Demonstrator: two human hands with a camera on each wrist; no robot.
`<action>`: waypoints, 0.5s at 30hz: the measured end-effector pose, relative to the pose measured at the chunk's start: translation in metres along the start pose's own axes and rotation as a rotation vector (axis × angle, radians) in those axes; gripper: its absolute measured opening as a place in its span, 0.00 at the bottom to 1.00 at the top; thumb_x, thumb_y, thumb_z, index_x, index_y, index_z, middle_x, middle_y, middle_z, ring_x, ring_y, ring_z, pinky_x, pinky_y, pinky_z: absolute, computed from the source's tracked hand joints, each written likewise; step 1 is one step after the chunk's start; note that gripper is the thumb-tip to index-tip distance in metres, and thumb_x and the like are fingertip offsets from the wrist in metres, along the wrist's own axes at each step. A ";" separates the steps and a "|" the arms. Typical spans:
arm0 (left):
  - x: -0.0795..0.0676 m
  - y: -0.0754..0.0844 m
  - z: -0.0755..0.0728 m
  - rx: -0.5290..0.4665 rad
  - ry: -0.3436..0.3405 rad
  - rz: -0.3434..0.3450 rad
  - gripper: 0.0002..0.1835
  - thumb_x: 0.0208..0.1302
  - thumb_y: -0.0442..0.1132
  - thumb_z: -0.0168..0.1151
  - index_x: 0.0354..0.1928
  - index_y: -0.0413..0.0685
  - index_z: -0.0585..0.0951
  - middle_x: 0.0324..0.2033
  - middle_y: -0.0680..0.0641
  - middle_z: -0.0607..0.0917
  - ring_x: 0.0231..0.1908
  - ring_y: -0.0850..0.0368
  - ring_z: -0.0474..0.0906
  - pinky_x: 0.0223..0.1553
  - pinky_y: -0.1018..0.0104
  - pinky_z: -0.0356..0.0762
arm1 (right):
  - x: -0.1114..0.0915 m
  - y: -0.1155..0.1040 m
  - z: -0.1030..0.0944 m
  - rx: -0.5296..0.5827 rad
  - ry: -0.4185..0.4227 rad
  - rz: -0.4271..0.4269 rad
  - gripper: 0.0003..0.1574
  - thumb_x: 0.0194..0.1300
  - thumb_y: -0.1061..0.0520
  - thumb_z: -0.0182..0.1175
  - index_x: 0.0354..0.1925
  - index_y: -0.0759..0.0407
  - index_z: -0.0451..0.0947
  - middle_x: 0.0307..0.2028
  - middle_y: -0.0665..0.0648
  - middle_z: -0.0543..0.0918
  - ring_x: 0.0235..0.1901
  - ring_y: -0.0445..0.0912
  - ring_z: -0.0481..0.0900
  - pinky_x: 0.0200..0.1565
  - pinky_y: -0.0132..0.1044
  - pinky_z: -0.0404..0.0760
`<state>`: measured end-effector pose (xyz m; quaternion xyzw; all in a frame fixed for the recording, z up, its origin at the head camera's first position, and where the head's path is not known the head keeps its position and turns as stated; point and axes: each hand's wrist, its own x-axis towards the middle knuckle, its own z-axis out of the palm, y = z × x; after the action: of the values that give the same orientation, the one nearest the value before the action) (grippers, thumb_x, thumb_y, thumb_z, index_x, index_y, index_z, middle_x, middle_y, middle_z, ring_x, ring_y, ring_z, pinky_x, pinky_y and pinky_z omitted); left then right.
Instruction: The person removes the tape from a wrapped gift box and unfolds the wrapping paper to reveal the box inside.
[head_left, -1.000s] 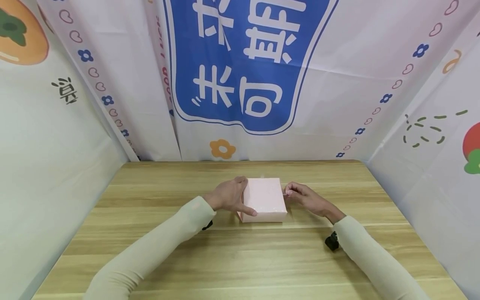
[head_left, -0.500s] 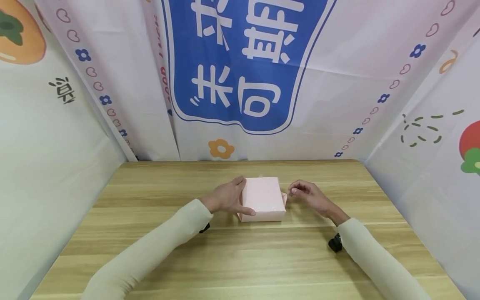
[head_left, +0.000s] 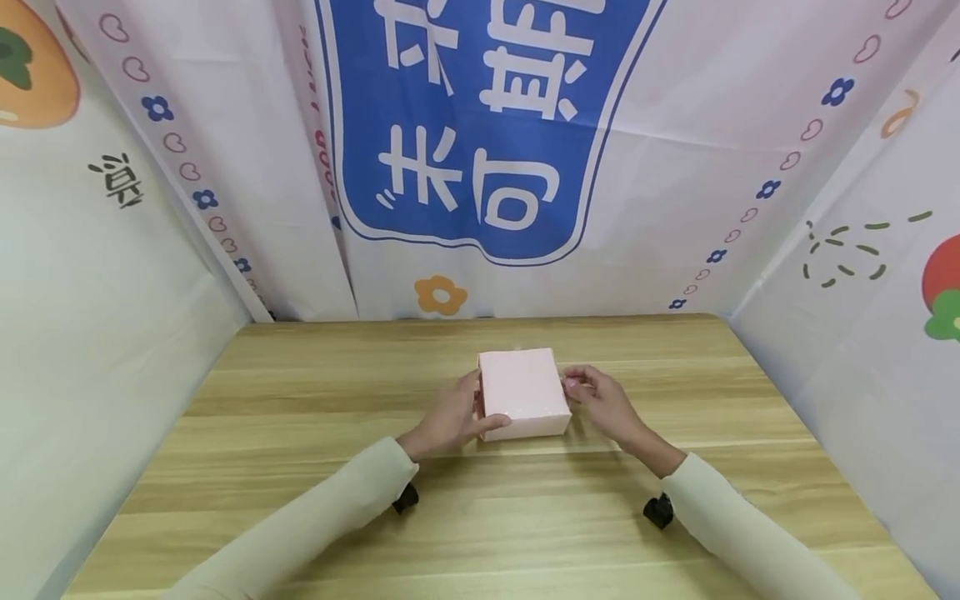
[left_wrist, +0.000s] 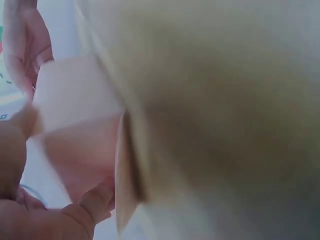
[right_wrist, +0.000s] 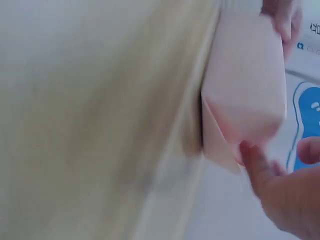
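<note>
A pale pink box (head_left: 523, 383) with a smooth top sits on the wooden table. My left hand (head_left: 448, 417) grips its left end, the thumb lying over the near top edge. In the left wrist view a pink flap (left_wrist: 125, 170) sticks out from that end, a left fingertip (left_wrist: 105, 192) right behind it. My right hand (head_left: 606, 404) is at the opposite end with bent fingers. Another flap (right_wrist: 217, 137) stands out from there in the right wrist view; a right fingertip (right_wrist: 247, 150) touches its edge, while the thumb stays apart.
The wooden table (head_left: 487, 517) spreads around the box. White printed cloth (head_left: 637, 250) closes off the back and both sides. A black wrist camera (head_left: 658, 510) hangs under the right sleeve, and another camera (head_left: 406, 498) under the left.
The right hand moved off the right flap, then came back against that end, where the flap no longer shows from above. The left fingers slid from the far edge down to the left end.
</note>
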<state>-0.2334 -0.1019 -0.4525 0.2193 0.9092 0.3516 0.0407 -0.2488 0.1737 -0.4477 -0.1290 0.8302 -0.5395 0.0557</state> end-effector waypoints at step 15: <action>-0.002 -0.028 0.006 -0.169 -0.071 0.025 0.40 0.53 0.43 0.75 0.65 0.33 0.71 0.64 0.36 0.75 0.65 0.45 0.72 0.63 0.55 0.74 | -0.005 0.030 -0.008 -0.281 -0.328 -0.130 0.55 0.56 0.51 0.73 0.74 0.64 0.57 0.57 0.62 0.81 0.49 0.48 0.79 0.52 0.38 0.80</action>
<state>-0.2406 -0.1170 -0.4754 0.2386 0.8715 0.4196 0.0871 -0.2504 0.1933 -0.4720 -0.2749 0.8668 -0.3929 0.1365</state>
